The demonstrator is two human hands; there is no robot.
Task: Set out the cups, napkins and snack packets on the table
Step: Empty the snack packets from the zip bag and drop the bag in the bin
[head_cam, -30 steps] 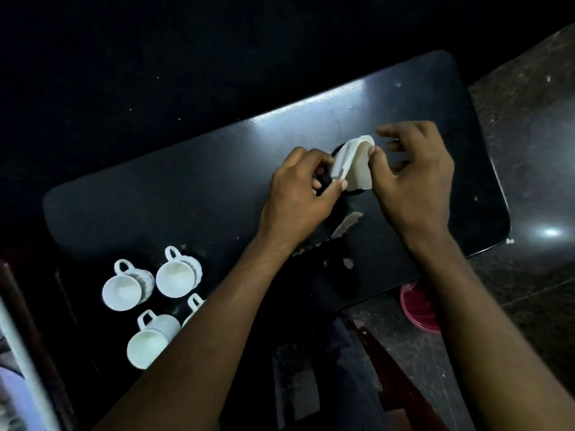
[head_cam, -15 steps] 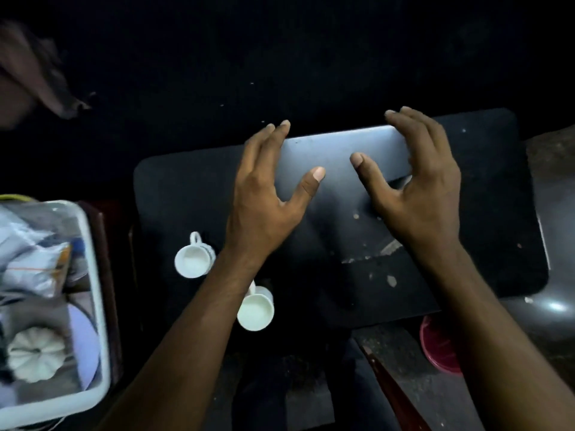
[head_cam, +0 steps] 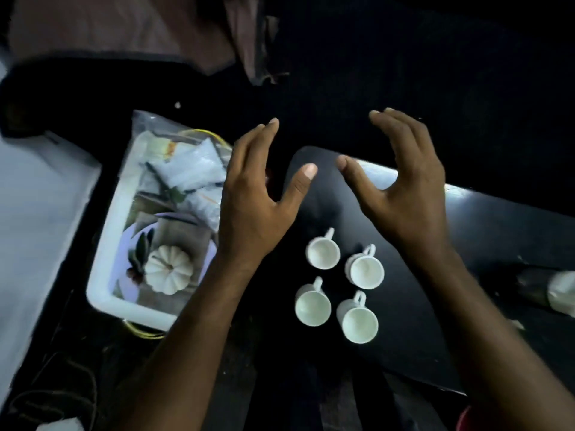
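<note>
Dark table (head_cam: 497,231) fills the scene. Fingers spread, slightly curled, grasping nothing: left hand (head_cam: 258,200) and right hand (head_cam: 404,188) hover palms-down. Four white cups (head_cam: 339,284) stand clustered below them; snack packets (head_cam: 189,172) lie in the white bin (head_cam: 105,269) at left.

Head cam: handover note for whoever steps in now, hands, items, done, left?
Left hand and right hand: both open, empty, raised above the table.
Four cups stand upright in a cluster on the table, handles pointing away.
Snack packets lie in the white bin left of the table.
Done: cups out.
Left: packets; napkins can't be confirmed, only a blurred white thing at the table's right edge.
</note>
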